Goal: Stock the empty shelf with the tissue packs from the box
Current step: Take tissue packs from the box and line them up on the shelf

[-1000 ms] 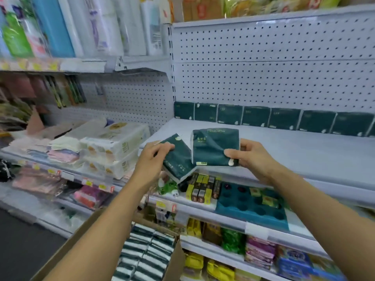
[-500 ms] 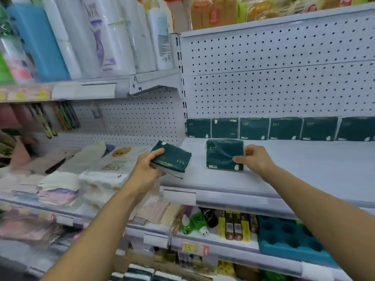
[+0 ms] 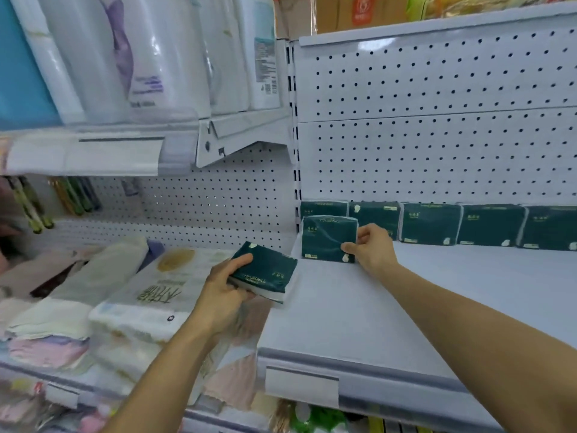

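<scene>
Head view: a dark green, film-wrapped tissue pack point(image 3: 328, 238), half a second earlier at the shelf point(image 3: 437, 307) front, stood upright before the back row point(image 3: 468, 225), pinched by the right hand point(image 3: 373, 248); second row begun. Left hand point(image 3: 223, 289) gripped another soft, rectangular pack point(image 3: 265, 271), tilted, beside its edge.

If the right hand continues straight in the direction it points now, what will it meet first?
The right hand points toward the shelf's back, pinching an upright pack. That pack would probably meet the back row of packs first; the gap between them is hard to judge.
</scene>
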A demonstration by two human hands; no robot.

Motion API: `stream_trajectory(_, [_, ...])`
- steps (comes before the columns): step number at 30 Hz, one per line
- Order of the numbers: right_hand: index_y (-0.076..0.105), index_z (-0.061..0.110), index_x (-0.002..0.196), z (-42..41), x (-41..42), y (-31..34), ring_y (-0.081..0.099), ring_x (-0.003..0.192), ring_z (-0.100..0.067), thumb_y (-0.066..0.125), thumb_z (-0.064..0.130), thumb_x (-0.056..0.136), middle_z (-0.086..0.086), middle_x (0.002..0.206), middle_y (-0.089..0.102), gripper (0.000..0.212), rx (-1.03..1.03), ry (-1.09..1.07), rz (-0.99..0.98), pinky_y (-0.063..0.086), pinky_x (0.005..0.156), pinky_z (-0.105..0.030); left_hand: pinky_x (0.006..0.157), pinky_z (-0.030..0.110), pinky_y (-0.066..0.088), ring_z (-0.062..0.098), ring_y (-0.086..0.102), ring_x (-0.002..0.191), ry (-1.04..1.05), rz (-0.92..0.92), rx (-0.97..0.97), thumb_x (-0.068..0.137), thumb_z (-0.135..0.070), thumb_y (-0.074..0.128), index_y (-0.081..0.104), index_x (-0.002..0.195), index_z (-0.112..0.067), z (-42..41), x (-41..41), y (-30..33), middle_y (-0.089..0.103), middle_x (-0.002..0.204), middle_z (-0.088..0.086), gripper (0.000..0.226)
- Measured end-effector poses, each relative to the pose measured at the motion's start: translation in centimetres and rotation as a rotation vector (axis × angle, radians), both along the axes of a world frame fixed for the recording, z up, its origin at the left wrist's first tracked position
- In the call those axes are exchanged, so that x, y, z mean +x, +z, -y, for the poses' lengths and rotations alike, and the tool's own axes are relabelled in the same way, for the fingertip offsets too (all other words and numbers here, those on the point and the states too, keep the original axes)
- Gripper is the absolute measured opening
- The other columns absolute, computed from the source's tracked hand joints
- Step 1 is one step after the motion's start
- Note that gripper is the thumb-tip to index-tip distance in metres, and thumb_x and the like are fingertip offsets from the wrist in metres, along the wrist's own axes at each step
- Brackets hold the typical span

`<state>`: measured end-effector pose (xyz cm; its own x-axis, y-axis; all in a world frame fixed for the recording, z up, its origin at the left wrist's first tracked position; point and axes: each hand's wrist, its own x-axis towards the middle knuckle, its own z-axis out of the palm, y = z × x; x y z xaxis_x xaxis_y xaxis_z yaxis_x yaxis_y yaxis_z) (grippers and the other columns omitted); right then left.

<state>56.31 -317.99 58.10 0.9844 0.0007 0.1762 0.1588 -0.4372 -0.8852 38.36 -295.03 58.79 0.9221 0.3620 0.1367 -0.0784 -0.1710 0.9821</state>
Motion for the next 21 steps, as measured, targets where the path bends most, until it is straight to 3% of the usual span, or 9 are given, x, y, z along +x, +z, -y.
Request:
stream_trajectory(4, [0.056,0.011,0.100,-1.2,2.5,-0.2,0.060,0.075,-0.017,0.081,0.018,0.079,-0.002,0.086,0.059,0.033,0.007,-0.021,0.041,0.054,0.074,-0.036,0.065,0.007,0.051,0.020,0.055,0.112,-0.004,0.006,-0.088,0.076,0.032,0.057,0.061,0.127,-0.008,-0.1,2.1,-0.7,0.047,0.134,0.005,0.065])
stream_trajectory(8, [0.057,0.011,0.099,-1.7,3.8,-0.5,0.059,0.072,-0.010,0.081,0.019,0.078,0.001,0.085,0.060,0.033,-0.004,-0.043,0.062,0.051,0.070,-0.031,0.073,0.011,0.054,0.017,0.058,0.112,-0.002,0.015,-0.110,0.074,0.030,0.061,0.063,0.123,-0.015,-0.7,3.5,-1.3,0.050,0.135,0.004,0.066])
stream_trajectory(12, [0.059,0.013,0.097,-1.8,4.4,-0.8,0.062,0.075,-0.013,0.082,0.021,0.077,-0.001,0.086,0.064,0.031,-0.010,-0.061,0.075,0.054,0.074,-0.034,0.082,0.018,0.055,0.018,0.057,0.113,-0.017,0.018,-0.117,0.074,0.030,0.060,0.061,0.125,-0.013,-0.7,4.0,-0.9,0.055,0.118,-0.009,0.067])
stream_trajectory(14, [0.059,0.013,0.096,-2.0,4.6,-0.8,0.062,0.075,-0.013,0.081,0.021,0.077,-0.001,0.086,0.065,0.030,-0.008,-0.056,0.096,0.055,0.073,-0.034,0.079,0.017,0.056,0.019,0.056,0.113,-0.021,0.026,-0.150,0.073,0.032,0.057,0.062,0.125,-0.012,-0.8,4.3,-0.6,0.053,0.113,-0.014,0.067])
stream_trajectory(18, [0.058,0.015,0.098,-2.4,4.8,-0.9,0.063,0.078,-0.015,0.079,0.022,0.080,0.001,0.086,0.064,0.029,-0.033,-0.079,0.107,0.055,0.076,-0.037,0.072,0.013,0.056,0.022,0.054,0.119,-0.009,0.010,-0.135,0.076,0.033,0.051,0.063,0.122,-0.016,-0.9,4.5,-0.4,0.051,0.126,-0.002,0.069])
stream_trajectory(21, [0.055,0.014,0.103,-2.4,4.4,-0.8,0.063,0.085,-0.020,0.079,0.025,0.080,0.001,0.091,0.062,0.035,-0.055,-0.098,0.098,0.054,0.079,-0.041,0.080,0.021,0.058,0.022,0.055,0.119,-0.002,-0.007,-0.157,0.074,0.031,0.039,0.064,0.124,-0.016,-0.9,4.3,-0.4,0.050,0.131,-0.001,0.073])
